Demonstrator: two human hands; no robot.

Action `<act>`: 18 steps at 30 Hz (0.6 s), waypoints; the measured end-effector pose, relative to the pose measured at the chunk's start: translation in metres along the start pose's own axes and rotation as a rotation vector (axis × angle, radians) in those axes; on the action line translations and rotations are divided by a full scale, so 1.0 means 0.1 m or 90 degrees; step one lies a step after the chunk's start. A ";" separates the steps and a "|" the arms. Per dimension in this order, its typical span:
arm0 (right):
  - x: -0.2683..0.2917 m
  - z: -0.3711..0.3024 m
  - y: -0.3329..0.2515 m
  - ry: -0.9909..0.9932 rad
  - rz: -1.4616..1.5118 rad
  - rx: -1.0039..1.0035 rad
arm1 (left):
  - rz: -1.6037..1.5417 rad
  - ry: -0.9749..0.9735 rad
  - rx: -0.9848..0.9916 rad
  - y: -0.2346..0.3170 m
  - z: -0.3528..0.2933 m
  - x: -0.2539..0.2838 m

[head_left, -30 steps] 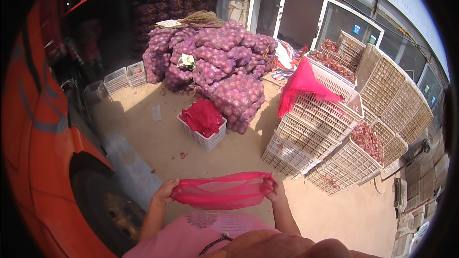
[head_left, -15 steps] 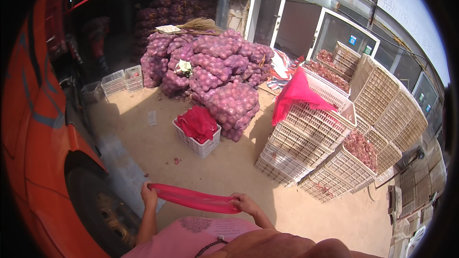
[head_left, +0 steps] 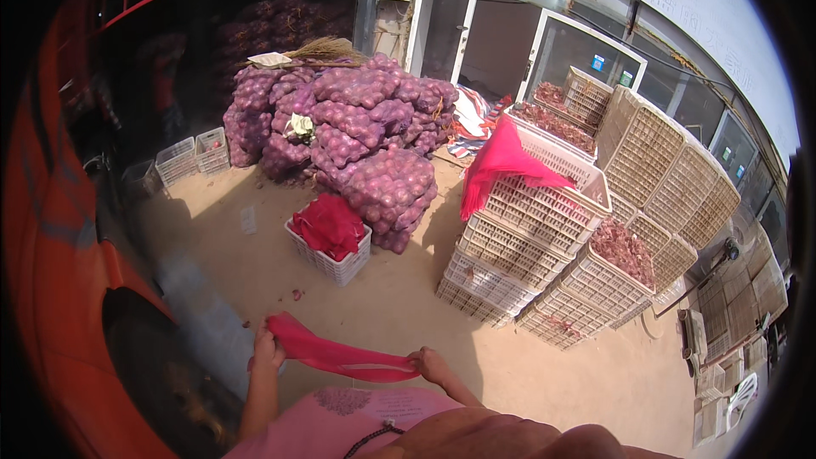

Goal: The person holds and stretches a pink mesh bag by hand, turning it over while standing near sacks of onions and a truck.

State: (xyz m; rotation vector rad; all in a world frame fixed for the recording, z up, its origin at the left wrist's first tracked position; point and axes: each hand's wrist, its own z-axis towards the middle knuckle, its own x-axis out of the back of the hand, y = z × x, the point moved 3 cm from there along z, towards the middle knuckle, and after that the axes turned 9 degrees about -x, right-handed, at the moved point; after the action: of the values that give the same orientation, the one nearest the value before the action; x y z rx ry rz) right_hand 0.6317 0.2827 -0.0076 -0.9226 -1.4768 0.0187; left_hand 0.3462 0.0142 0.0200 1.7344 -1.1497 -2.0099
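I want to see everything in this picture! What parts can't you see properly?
- Head view: the left hand and right hand grip a red mesh bag; whether anything is inside cannot be told.
- The white crate holds red bags; what lies under them is hidden.
- The doorway interior is too dark.

Upper centre: pile of purple mesh onion sacks [head_left: 348, 140], straw broom [head_left: 319, 51] on top. Centre: white crate [head_left: 333, 262] holding red mesh bags [head_left: 327, 225]. Right: stacked white crates [head_left: 518, 242], red net [head_left: 501, 161] draped over.
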 end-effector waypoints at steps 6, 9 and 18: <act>0.43 0.08 0.35 0.142 1.022 -0.215 | 0.572 -0.272 0.155 -0.08 -0.18 -0.25; 0.62 0.14 0.44 0.098 1.254 -0.182 | 0.550 -0.387 0.315 -0.27 -0.24 -0.10; 0.27 0.17 0.24 -0.282 1.065 -0.159 | 0.196 -0.172 0.027 0.00 -0.07 -0.21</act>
State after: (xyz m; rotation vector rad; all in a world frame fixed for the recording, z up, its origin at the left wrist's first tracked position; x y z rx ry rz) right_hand 0.6340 0.3216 -0.0007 -2.2062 -0.6717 1.3321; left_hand 0.3579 0.0248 0.0352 1.2336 -1.4515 -2.0769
